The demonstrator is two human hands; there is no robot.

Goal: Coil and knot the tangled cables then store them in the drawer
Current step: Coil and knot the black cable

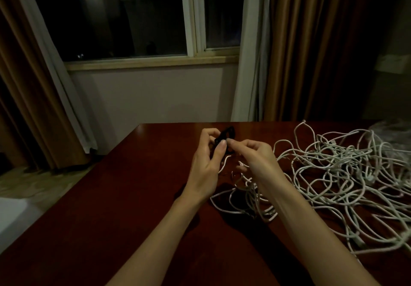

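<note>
A big tangle of white cables (pixel 347 174) sprawls over the right half of the dark red table (pixel 106 207). Above the table's middle, my left hand (pixel 206 163) grips a small black cable bundle (pixel 226 135) between thumb and fingers. My right hand (pixel 255 154) meets it from the right and pinches the same black bundle at its fingertips. A smaller bunch of white cable (pixel 246 199) lies under both wrists, one strand rising between my hands. No drawer is in view.
A crumpled clear plastic bag (pixel 391 132) lies at the table's far right. Behind the table stand a dark window (pixel 124 14) and brown curtains (pixel 311 47). The table's left edge drops to the floor.
</note>
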